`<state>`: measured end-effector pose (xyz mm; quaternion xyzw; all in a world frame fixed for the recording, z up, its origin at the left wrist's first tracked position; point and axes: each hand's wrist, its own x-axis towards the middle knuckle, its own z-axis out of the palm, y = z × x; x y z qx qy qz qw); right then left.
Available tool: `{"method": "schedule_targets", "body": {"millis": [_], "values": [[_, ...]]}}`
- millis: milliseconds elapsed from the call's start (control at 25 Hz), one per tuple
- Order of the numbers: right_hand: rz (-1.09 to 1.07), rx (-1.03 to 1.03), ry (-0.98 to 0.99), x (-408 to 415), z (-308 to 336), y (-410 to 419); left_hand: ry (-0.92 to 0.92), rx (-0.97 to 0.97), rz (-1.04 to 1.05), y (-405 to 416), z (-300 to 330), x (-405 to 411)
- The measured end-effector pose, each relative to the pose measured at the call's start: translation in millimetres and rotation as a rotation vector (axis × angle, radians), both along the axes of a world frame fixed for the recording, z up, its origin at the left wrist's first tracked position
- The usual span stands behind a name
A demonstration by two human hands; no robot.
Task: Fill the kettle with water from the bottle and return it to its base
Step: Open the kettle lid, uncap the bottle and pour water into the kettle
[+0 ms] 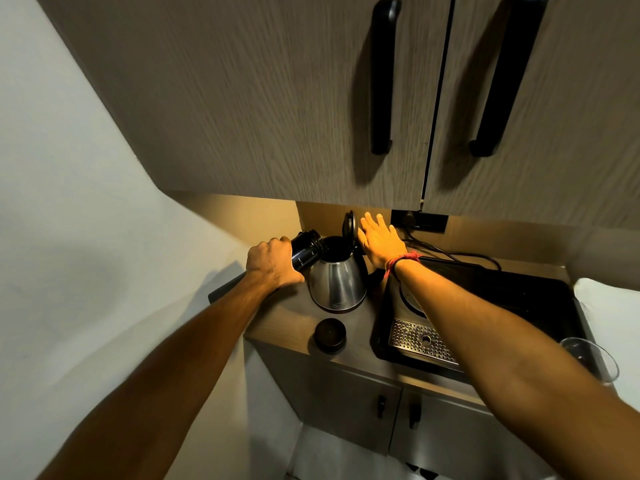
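A steel kettle (337, 280) stands on the wooden counter (287, 323) with its black lid (349, 225) flipped up. My left hand (273, 263) grips a dark bottle (306, 251), tilted with its mouth over the kettle's opening. My right hand (379, 240) is spread flat behind the raised lid, fingers apart and touching it, holding nothing. The bottle's black cap (329, 335) lies on the counter in front of the kettle. The kettle's round base (410, 299) sits to the right on a black tray, partly hidden by my right arm.
The black tray (519, 306) holds a perforated metal drip plate (419, 341). A clear glass (590, 358) stands at the far right. Cables (450, 252) run from a wall socket (420, 221). Overhead cabinets with black handles (382, 77) hang low above the counter.
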<state>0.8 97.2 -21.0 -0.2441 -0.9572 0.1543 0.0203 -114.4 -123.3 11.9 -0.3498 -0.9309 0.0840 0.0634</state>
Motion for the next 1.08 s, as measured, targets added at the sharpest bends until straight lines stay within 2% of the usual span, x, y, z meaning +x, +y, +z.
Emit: {"method": "schedule_targets", "body": {"millis": [840,960,1080], "values": [[0.018,0.015,0.002,-1,-3,2,0.053,-0.013,-0.016,4,0,3],[0.023,0.011,0.015,-1,-3,3,0.016,0.047,-0.018,4,-4,3],[0.033,0.016,0.021,-2,-3,3,-0.070,0.202,-0.020,4,-10,3]]}}
